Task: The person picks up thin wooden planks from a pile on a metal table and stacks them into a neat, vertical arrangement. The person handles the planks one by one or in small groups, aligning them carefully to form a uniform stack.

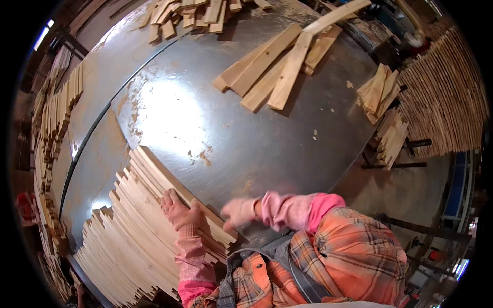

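Note:
Close-set pale wooden strips (pixel 138 236) stand side by side in a long row on the metal table, at the near left. My left hand (pixel 179 211), in a pink glove, lies on top of the row near its right end, fingers stretched out. Past the end strip, my right hand (pixel 240 213) is over the table edge near my body. Motion blurs it, and its fingers cannot be made out clearly. It is nearest to the near end of the last strips.
Loose boards (pixel 280 66) fan out on the far right of the metal table (pixel 277 149). A heap of short pieces (pixel 205 13) lies at the far edge. More strips (pixel 64 110) line the left side. Stacked wood (pixel 380 92) sits off the right edge, before a tall pile (pixel 441 97).

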